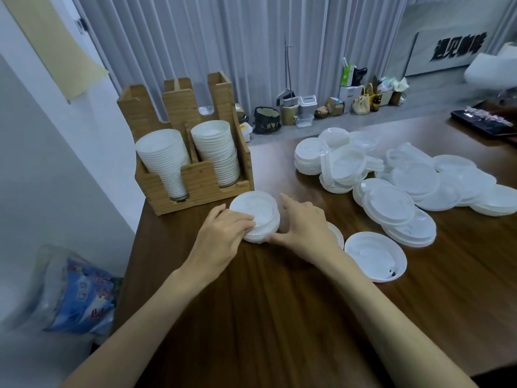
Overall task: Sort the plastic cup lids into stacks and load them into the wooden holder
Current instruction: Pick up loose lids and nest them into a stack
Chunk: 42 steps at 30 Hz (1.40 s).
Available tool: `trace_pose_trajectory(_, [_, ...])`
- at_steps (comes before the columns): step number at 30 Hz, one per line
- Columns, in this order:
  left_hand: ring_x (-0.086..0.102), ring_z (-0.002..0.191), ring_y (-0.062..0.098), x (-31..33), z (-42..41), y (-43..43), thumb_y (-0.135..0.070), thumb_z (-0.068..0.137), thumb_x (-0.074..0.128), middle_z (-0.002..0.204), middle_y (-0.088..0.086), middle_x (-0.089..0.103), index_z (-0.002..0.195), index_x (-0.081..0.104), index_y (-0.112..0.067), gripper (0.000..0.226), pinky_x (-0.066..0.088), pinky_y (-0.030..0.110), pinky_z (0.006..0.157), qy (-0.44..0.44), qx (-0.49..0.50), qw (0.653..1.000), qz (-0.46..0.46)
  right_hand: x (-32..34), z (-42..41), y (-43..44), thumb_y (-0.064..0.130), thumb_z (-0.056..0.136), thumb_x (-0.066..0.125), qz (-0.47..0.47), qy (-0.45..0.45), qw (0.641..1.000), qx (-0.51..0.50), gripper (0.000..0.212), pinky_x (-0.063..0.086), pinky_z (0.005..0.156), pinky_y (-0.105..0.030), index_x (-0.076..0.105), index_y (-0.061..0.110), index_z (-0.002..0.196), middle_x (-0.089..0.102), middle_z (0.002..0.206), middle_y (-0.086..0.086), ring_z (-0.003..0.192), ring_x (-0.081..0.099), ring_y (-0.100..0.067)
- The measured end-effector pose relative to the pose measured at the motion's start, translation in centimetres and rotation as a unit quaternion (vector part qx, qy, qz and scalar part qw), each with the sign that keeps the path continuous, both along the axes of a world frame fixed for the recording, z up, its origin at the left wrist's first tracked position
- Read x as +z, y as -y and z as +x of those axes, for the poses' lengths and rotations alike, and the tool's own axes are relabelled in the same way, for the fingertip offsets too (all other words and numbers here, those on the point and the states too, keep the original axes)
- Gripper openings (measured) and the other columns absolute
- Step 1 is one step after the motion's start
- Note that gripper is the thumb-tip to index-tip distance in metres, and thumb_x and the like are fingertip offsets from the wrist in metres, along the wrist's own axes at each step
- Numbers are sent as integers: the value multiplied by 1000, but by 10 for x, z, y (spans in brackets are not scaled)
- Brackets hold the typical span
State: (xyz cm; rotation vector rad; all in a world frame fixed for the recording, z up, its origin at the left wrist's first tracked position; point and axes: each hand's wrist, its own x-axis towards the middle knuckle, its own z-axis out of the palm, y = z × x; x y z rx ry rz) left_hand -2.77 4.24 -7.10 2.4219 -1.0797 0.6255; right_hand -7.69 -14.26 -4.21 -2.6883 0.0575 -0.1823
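**On a dark wooden table, two hands hold a short stack of cup lids**

At the table's (pixel 279 317) far left edge stands a wooden holder (pixel 195 183) with two front compartments. The left compartment holds a tall white stack (pixel 165 161), and the right holds another (pixel 215 152). Just in front of the holder, a small stack of lids (pixel 256 208) sits on the table. The left hand (pixel 223 233) grips its near left rim with curled fingers. The right hand (pixel 302 225) cups its right side, thumb against the near edge and fingers reaching round the far side. A single lid (pixel 375 256) lies just right of the right wrist. Farther right, a loose pile of lids (pixel 391 186) spreads across the table. A blue and clear plastic bag (pixel 78 298) sits on the floor to the left.
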Motion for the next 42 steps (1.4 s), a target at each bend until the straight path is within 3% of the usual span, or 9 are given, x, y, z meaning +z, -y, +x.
trace_pose_trajectory(3, [62,96,12,-1,-2,1,-12,85,59,101,-1,71,97,73,-13,18,33,27,99,-7,-13,1000,5,-4,3,-8,60,73,69,-48,-9,999,11,110,3,115,-44,7,17,152,43,145,-2,136,31,-24])
trace_pose_trajectory(6, [60,97,8,-1,-1,-4,-18,89,51,100,-4,71,97,73,-14,24,27,21,101,-19,-28,999,8,-9,4,-14,63,68,70,-54,0,999,8,120,-8,114,-49,-2,18,153,43,143,-3,138,27,-24])
trace_pose_trajectory(14, [60,100,9,-3,1,-5,-8,84,56,102,-4,71,101,72,-14,24,28,25,104,-47,-34,998,28,-12,13,-21,68,70,64,-53,19,998,-2,113,-11,111,-51,3,21,153,51,134,-3,133,34,-24])
trace_pose_trajectory(19, [58,100,9,1,1,-6,-24,92,41,102,-7,69,101,70,-17,31,32,31,103,-23,-53,995,84,-15,16,-21,68,73,61,-41,23,999,-8,107,-10,112,-52,6,23,153,52,130,-1,131,36,-23])
trace_pose_trajectory(25, [57,85,16,5,3,4,-29,92,44,87,-3,65,91,67,-14,27,42,33,88,-1,-65,993,100,-1,4,-3,60,74,67,-68,-27,996,53,103,-11,114,-50,9,26,152,43,143,-2,137,31,-22])
trace_pose_trajectory(28, [57,81,17,1,1,10,-25,88,63,86,1,64,89,66,-11,14,50,32,73,-17,-60,995,78,14,-16,31,52,80,66,-34,-78,996,40,85,12,117,-44,24,27,149,43,141,-4,133,37,-22])
trace_pose_trajectory(31, [58,81,17,-2,-5,22,-17,83,71,87,3,64,88,67,-9,10,52,28,69,-24,-59,997,52,17,-40,71,35,88,63,29,-55,995,-78,41,45,89,-38,54,19,124,57,115,-4,109,53,-23])
trace_pose_trajectory(35, [59,79,17,-3,-11,38,-13,82,71,86,4,63,88,67,-7,10,52,25,67,-26,-70,997,34,11,-63,95,24,91,58,-58,-58,970,-228,15,39,63,-30,60,15,103,57,98,-5,87,55,-21])
trace_pose_trajectory(42, [59,76,15,-4,-16,51,-18,80,74,86,4,62,89,67,-6,16,46,18,65,-59,-77,995,33,2,-74,104,13,92,52,-112,-119,943,-290,22,38,65,-31,50,16,113,60,101,-6,79,51,-23])
